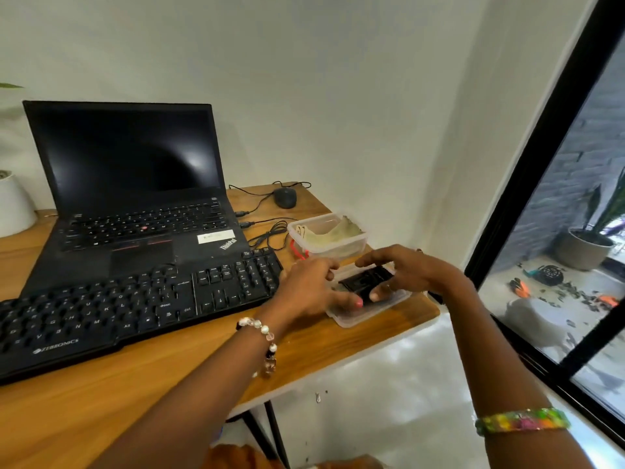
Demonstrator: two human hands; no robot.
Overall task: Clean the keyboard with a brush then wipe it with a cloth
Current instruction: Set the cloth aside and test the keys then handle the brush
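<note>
A person's two hands meet over one shallow clear plastic box [358, 316] at the right end of a wooden desk [142, 394]. The left hand [311, 292] rests on the box's near left side, fingers curled loosely and thumb along the lid; whether it actually grips cannot be told. The right hand [402, 272] arches over the top with fingers spread and the thumb pressed on the lid, so it is open rather than closed around anything. Through the lid a dark object [365, 282] shows, too unclear to name.

Just behind it stands a second clear box [328, 238], without a lid, holding one pale greenish cloth [338, 233]. One black keyboard [135, 309] lies across the desk, its right end just beside the left hand. Behind the keyboard sits one open laptop [135, 184] with a dark screen, and one black mouse [285, 197] lies at the desk's far edge, its cable looping towards the laptop.

Each wrist carries one bracelet: beaded [263, 343] on the left, multicoloured [522, 420] on the right.
</note>
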